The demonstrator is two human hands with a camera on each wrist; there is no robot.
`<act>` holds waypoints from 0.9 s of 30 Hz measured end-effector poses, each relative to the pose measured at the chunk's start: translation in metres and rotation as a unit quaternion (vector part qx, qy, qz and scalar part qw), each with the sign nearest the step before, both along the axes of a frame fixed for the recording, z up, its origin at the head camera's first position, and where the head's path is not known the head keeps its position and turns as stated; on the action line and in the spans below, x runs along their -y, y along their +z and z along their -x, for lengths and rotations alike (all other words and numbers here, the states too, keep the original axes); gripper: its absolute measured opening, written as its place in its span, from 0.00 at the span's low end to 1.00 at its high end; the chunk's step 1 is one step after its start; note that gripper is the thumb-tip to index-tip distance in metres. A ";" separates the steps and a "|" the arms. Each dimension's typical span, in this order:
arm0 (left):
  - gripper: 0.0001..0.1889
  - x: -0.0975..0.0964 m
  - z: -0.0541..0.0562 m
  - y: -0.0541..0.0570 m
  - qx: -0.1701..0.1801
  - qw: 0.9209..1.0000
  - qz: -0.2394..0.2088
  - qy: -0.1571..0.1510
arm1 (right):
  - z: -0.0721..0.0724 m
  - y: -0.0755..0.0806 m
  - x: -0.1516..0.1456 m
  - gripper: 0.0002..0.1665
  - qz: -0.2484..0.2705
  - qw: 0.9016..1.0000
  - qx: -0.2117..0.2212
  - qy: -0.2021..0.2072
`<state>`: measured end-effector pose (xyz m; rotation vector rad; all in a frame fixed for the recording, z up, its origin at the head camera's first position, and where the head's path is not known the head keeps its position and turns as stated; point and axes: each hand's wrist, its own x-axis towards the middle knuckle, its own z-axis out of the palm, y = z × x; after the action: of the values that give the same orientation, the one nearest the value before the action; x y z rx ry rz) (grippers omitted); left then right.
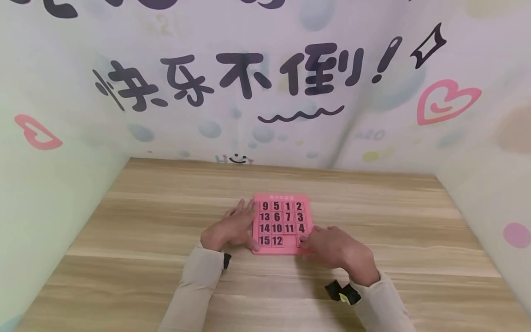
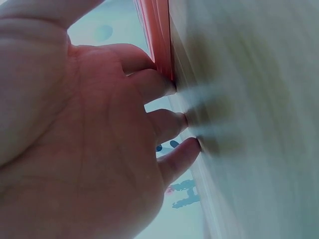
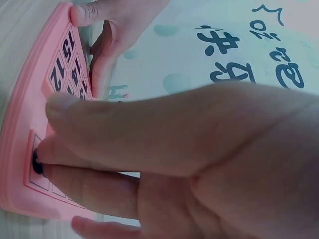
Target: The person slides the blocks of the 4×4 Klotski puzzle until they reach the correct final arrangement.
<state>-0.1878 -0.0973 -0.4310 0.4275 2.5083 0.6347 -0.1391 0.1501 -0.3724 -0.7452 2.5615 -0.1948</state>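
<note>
Free rm behind board (image 1: 274,250); L hand (image 1: 233,226), R hand (image 1: 335,246) block 2 sides

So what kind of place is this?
Maybe a small booth or activity corner: decorated walls stand close around a wooden-looking table, and a pink number-tile puzzle lies on it.

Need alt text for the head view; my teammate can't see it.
A pink sliding number puzzle lies on a wooden table; a person's left hand touches its left edge and the right hand touches the bottom-right tile, beside the gap in the bottom row. Black lettering marks the pale backdrop.
</note>
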 end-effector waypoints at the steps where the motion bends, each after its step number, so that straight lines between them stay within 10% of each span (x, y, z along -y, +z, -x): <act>1: 0.64 0.000 0.000 0.000 0.000 1.000 -0.001 0.000 | 0.000 0.001 0.000 0.18 0.001 1.000 0.000 -0.003; 27: 0.63 0.000 0.000 0.001 0.001 1.000 0.010 -0.004 | -0.028 -0.013 0.050 0.34 -0.140 0.988 -0.058 0.036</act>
<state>-0.1881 -0.0975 -0.4303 0.4284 2.5080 0.6064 -0.1110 0.1004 -0.3854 -0.7565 2.5903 0.2356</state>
